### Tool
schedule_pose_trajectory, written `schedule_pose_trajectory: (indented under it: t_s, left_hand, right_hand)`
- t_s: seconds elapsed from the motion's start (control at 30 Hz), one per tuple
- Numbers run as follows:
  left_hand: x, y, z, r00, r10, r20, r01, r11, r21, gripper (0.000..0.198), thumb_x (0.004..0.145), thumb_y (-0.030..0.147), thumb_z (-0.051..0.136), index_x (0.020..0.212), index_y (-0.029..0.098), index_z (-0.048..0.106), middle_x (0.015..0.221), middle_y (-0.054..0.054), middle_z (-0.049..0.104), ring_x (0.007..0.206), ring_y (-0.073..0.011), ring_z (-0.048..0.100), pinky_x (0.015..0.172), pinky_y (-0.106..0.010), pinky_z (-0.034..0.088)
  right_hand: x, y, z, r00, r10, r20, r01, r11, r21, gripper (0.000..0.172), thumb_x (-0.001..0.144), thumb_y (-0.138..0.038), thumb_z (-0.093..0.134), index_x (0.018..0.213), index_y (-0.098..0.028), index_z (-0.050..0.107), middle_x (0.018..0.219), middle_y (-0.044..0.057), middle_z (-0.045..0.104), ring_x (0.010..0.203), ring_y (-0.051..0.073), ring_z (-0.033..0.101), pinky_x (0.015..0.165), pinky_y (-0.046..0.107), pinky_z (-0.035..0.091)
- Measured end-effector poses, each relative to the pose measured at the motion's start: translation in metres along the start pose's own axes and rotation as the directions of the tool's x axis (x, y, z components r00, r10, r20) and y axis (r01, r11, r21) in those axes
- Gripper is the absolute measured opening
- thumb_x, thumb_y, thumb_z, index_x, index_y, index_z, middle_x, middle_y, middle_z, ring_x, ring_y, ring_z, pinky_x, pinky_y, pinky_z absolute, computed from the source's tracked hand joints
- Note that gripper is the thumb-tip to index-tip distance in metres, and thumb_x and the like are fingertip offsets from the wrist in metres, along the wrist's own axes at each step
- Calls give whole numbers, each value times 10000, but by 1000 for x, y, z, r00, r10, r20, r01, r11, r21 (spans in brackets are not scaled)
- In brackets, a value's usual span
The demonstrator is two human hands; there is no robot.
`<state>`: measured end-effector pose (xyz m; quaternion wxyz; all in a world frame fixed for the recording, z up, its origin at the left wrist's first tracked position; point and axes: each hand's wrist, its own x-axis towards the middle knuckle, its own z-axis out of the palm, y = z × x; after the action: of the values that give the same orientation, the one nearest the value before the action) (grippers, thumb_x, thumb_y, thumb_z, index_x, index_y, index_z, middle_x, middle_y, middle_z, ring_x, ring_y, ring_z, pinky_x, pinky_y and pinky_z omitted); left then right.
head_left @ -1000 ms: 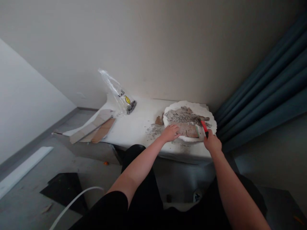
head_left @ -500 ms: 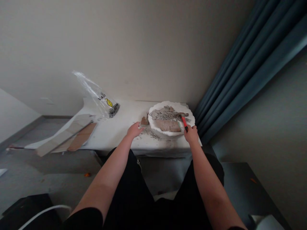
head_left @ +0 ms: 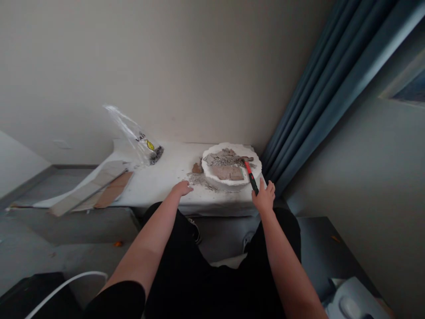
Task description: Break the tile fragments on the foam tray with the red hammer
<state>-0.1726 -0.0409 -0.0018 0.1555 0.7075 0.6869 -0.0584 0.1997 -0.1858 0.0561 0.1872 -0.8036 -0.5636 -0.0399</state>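
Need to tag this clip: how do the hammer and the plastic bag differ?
The hammer is rigid with a red-and-black handle; the plastic bag is clear and limp. The hammer lies across the white disc by the right hand; the bag slumps farther left. Both touch grey rubble.

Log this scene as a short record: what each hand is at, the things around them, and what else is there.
left hand: open, at the front of the white surface, nearest the grey rubble
right hand: beside the handle end of a red and black hammer; grip unclear
things: round white slab carrying tan broken pieces, with the hammer head over it
rest: clear plastic bag, cardboard strips, blue curtain
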Motion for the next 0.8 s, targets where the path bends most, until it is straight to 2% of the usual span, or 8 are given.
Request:
schedule_pose_trajectory:
  t_s: [0.13,0.23,0.33,0.43,0.6,0.7,0.8]
  left_hand:
    - [-5,18,-3,999,29,-27,-29,1000,-11,439,813,451,552,1169,210,643,1282,-103,659,1173,-248,611,928,-301,470]
    - [-18,18,1,997,4,-72,-6,999,-34,440,851,448,502,1200,208,619,1276,-107,660,1178,-243,606,932,-314,472]
    - [-40,9,15,994,-61,-96,57,997,-46,398,867,394,477,1180,194,621,1238,-120,675,1153,-247,619,910,-328,485]
    - [-64,2,36,990,-103,-101,100,994,-34,358,860,349,494,1146,186,633,1199,-137,687,1104,-257,642,877,-343,498]
    - [-93,16,59,987,-69,-144,68,998,-10,351,868,359,502,1124,159,634,1160,-160,686,1125,-283,619,947,-398,463]
    - [-105,31,66,973,-55,-226,52,998,-17,416,874,428,501,1163,152,617,1232,-175,643,1197,-311,562,1011,-442,417]
    - [-116,41,74,932,-49,-360,31,998,-57,458,885,468,483,1225,179,587,1340,-164,580,1270,-311,500,1048,-462,393]
  right_hand:
    - [-25,8,3,1000,-30,-7,30,999,-31,669,894,-350,538,1513,-209,325,1522,220,241,1424,391,212,1063,509,315]
    - [-41,21,17,1000,-2,26,3,999,-54,643,893,-331,532,1499,-202,362,1509,222,275,1418,396,232,1052,518,327]
    - [-45,32,33,999,12,45,-10,999,-45,630,894,-332,525,1493,-201,378,1510,235,265,1415,409,235,1014,521,371]
    - [-41,37,43,999,-37,22,37,999,-16,655,890,-319,525,1508,-188,353,1516,250,233,1411,422,227,979,503,409]
    - [-38,39,54,995,-101,9,101,995,3,671,894,-308,514,1523,-177,323,1512,254,222,1400,439,234,975,510,410]
    - [-39,39,65,992,-123,-4,123,992,11,672,893,-305,507,1521,-157,321,1513,253,213,1398,444,242,1021,532,365]
    - [-42,38,80,990,-136,-47,138,989,44,659,899,-297,479,1515,-122,326,1521,257,189,1407,445,233,1070,543,312]
